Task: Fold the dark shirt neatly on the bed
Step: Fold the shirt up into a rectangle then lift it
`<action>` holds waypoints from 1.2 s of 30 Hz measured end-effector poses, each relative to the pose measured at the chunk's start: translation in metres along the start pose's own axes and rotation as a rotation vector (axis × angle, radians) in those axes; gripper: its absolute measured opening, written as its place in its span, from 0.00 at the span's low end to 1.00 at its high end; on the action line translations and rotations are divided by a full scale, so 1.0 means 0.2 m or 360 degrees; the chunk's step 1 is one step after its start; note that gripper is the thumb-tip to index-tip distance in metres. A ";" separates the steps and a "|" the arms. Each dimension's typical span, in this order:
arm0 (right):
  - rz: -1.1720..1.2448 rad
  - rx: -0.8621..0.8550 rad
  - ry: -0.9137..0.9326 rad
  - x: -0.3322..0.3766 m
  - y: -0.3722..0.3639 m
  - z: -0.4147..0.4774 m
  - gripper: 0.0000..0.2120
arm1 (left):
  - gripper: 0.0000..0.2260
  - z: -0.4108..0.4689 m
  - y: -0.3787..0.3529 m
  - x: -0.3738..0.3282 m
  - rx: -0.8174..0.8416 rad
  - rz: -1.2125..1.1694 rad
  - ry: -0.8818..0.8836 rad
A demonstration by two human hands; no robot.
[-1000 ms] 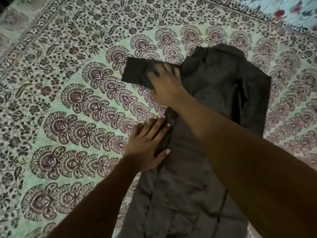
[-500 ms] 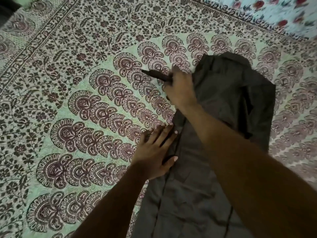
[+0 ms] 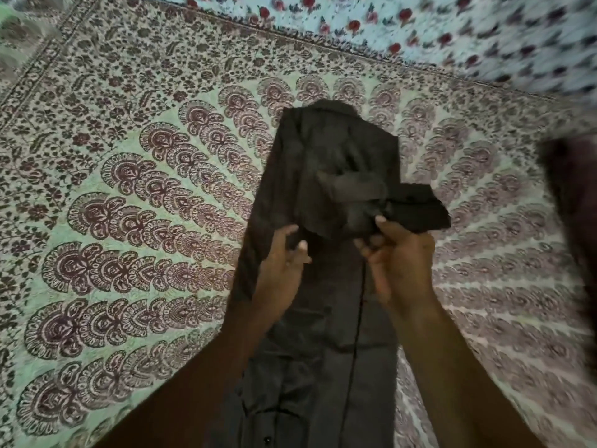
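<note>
The dark shirt [image 3: 323,318] lies on the bed, on top of the patterned bedspread [image 3: 135,202]. It makes a long narrow strip, with one end close to the person and the collar end far from the person. The lower half of the shirt lies flat, and a row of dark buttons shows near its close end.

The right grip [image 3: 400,266] is a bare hand above the middle of the shirt, near its right edge. It is clenched on a bunched sleeve [image 3: 416,208], with the thumb on top of the cloth and the fingers curled under it. The sleeve is lifted a little and sticks out past the right edge of the shirt.

The left grip [image 3: 281,266] is over the left side of the shirt, level with the right grip and a little apart from it. Its fingers are curled beside a folded edge of the cloth, but I cannot tell if they pinch it or only touch it.

Beyond the collar end of the shirt lies a light cloth with red flowers [image 3: 420,30]. Far to the right of the shirt there is a dark blurred shape [image 3: 571,195] which I cannot identify.
</note>
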State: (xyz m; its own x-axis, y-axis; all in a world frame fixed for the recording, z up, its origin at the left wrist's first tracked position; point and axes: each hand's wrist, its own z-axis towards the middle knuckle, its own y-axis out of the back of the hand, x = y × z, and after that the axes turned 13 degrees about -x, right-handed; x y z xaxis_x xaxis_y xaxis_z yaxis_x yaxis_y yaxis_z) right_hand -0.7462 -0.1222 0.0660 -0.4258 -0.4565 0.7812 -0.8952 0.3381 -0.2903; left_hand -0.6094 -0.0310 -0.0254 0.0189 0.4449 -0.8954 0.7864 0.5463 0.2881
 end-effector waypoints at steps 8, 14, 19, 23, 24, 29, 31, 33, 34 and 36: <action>0.0318 0.0025 -0.0300 -0.02 0.55 -0.23 0.30 | 0.20 -0.32 -0.37 -0.25 -0.0113 -0.1405 0.0953; 0.0374 -0.0200 -0.0290 0.08 0.86 -0.35 0.29 | 0.11 -0.43 -0.40 -0.21 -0.0193 -0.0747 0.0590; 0.0015 -0.0323 -0.0123 0.00 1.03 -0.42 0.33 | 0.14 -0.52 -0.40 -0.14 -0.0149 -0.0619 0.0650; -0.0108 -0.0258 -0.0156 -0.04 1.12 -0.51 0.29 | 0.27 -0.62 -0.39 -0.07 0.0002 -0.0600 0.0652; -0.0155 -0.0221 -0.0153 -0.06 1.14 -0.54 0.26 | 0.30 -0.65 -0.39 -0.04 0.0038 -0.0540 0.0620; -0.0435 -0.0064 -0.0029 -0.15 1.26 -0.64 0.18 | 0.31 -0.71 -0.34 0.05 0.0127 -0.0279 0.0352; -0.0527 -0.0062 -0.0022 -0.18 1.30 -0.69 0.26 | 0.28 -0.72 -0.32 0.07 0.0120 -0.0170 0.0244; -0.0629 -0.0047 0.0100 -0.22 1.32 -0.72 0.21 | 0.25 -0.74 -0.31 0.09 0.0072 -0.0057 0.0117; -0.0694 -0.0021 0.0182 -0.23 1.33 -0.74 0.15 | 0.25 -0.76 -0.30 0.10 0.0041 -0.0017 0.0064; -0.0823 0.0033 0.0343 -0.26 1.33 -0.77 0.13 | 0.25 -0.79 -0.28 0.10 0.0013 -0.0076 0.0056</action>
State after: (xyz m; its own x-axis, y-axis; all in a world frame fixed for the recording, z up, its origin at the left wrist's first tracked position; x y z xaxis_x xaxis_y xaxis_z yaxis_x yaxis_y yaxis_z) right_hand -0.9424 0.1171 0.0335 0.1043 -0.3791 0.9195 -0.9836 0.0975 0.1518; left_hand -0.7502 0.0587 -0.0063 -0.0401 0.4434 -0.8955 0.7910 0.5616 0.2426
